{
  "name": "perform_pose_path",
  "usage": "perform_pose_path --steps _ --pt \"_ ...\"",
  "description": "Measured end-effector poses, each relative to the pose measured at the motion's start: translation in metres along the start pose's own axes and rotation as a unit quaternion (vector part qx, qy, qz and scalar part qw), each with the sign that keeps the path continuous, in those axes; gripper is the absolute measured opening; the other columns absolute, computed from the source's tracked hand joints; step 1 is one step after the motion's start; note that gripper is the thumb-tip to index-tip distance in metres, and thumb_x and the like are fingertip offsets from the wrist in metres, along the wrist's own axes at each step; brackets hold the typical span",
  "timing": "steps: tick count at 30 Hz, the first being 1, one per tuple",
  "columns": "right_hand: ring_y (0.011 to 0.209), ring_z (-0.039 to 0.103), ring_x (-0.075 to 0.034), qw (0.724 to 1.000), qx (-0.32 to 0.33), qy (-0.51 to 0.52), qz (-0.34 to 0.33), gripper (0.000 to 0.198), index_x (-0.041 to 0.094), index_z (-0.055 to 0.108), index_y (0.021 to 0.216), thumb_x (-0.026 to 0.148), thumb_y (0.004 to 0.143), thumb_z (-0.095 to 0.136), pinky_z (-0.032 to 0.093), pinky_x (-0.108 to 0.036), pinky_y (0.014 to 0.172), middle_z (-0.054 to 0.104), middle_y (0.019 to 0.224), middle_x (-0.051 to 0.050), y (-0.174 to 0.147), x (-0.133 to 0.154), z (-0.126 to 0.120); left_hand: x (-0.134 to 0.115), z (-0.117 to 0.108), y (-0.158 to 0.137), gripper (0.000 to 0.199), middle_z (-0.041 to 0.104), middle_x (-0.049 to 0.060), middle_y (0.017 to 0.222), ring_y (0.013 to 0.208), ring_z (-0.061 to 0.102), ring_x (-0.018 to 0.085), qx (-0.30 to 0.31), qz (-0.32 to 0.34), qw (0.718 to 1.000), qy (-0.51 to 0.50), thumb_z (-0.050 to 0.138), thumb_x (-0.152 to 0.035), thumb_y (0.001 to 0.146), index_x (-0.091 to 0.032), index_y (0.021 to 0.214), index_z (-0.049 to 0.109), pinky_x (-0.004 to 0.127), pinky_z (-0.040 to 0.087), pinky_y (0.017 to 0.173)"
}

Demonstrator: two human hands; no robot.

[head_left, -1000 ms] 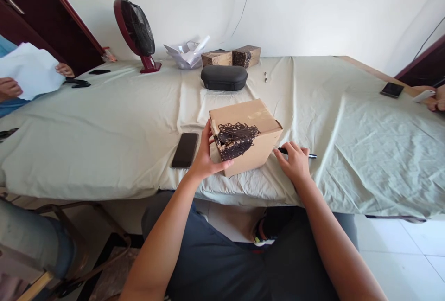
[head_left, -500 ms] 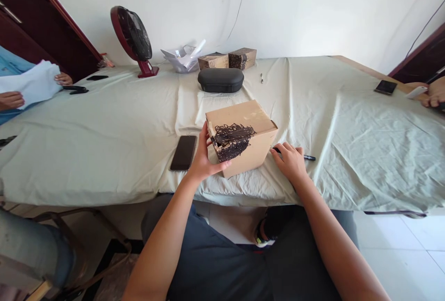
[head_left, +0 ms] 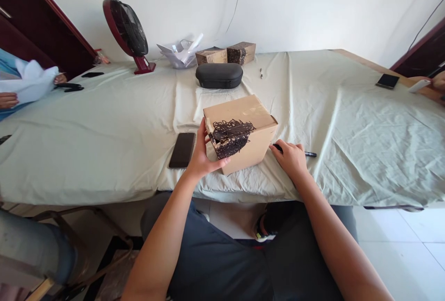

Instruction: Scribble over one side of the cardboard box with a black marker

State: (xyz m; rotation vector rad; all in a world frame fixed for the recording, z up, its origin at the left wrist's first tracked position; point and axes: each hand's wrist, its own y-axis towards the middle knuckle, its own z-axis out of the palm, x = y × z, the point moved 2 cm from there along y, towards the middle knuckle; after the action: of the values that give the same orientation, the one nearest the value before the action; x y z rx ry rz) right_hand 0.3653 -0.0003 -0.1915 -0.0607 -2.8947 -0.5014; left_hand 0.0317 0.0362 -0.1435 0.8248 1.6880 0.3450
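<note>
**Box held at the near edge of the counter**

Your left hand (head_left: 201, 155) has its grip closed on the brown cardboard box with black scribbles (head_left: 239, 131), near the front edge of the cloth-covered counter (head_left: 104, 120). Your right hand (head_left: 291, 158) lies curled over a black pen (head_left: 308, 154) just right of the box. A black phone (head_left: 182, 150) lies just left; a black oval case (head_left: 219, 75) and a red fan (head_left: 127, 29) are behind.

The right hand (head_left: 292, 159) is closing over the pen (head_left: 308, 154) — fingers curling down on it beside the box (head_left: 243, 129). At far left, a co-worker's paper (head_left: 29, 85) is crumpling lower.
</note>
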Motion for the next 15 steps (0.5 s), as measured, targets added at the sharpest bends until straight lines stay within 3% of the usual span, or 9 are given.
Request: perform_pose_path --steps 5,11,15 --pt "0.076 0.069 -0.025 0.999 -0.014 0.010 0.039 0.032 0.022 0.064 0.087 0.049 0.103 0.055 0.034 -0.037 0.084 0.075 0.077 -0.006 -0.0008 -0.0010 -0.0008 -0.0016 -0.0001 -0.0005 0.128 0.044 0.019 0.159 0.142 0.055 0.039 0.005 -0.008 1.000 0.002 0.093 -0.061 0.079 -0.033 0.171 0.009 0.052 0.052 0.114" --pt "0.080 0.070 -0.027 0.999 -0.027 0.017 0.026 0.037 0.022 0.069 0.095 0.050 0.108 0.048 0.036 -0.038 0.084 0.076 0.083 -0.009 -0.0015 -0.0026 -0.0009 -0.0005 -0.0006 -0.0006 0.133 0.043 0.021 0.159 0.142 0.054 0.041 0.007 -0.020 1.000 0.015 0.091 -0.069 0.077 -0.031 0.171 0.007 0.055 0.051 0.116" --pt "0.094 0.071 -0.030 0.999 -0.024 0.031 -0.004 0.031 0.020 0.069 0.109 0.040 0.109 0.045 0.036 -0.039 0.086 0.078 0.102 -0.012 -0.0008 -0.0030 0.0023 0.0005 -0.0004 -0.0004 0.134 0.044 0.021 0.158 0.140 0.056 0.040 0.007 -0.022 1.000 0.012 0.092 -0.071 0.075 -0.032 0.171 0.008 0.054 0.052 0.114"
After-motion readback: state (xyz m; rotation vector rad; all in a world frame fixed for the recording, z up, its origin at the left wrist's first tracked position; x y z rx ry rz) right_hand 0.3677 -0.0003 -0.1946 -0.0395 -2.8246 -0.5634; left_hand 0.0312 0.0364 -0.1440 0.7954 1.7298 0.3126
